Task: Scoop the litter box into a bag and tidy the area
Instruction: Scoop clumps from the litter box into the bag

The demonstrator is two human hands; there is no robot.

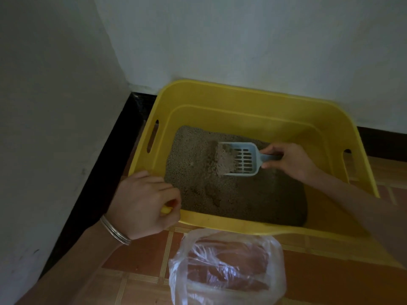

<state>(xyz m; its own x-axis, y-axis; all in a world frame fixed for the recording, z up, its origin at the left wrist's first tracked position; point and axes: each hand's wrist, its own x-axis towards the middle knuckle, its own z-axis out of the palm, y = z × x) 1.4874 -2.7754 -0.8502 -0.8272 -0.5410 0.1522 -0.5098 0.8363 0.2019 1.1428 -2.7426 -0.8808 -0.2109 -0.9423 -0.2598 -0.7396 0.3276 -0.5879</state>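
A yellow plastic litter box (242, 97) sits in the corner of the room, holding grey-brown litter (242, 194). My right hand (290, 159) grips the handle of a pale blue slotted scoop (244, 159), whose front end carries a clump of litter just above the litter surface. My left hand (143, 201) grips the near left corner of the box rim, fingers curled over the edge. A clear plastic bag (226, 267) stands open on the floor just in front of the box.
White walls meet at the corner behind and to the left of the box, with a dark skirting (103, 172) along their base. The floor is orange-brown tile (136, 260). A metal bangle (114, 231) is on my left wrist.
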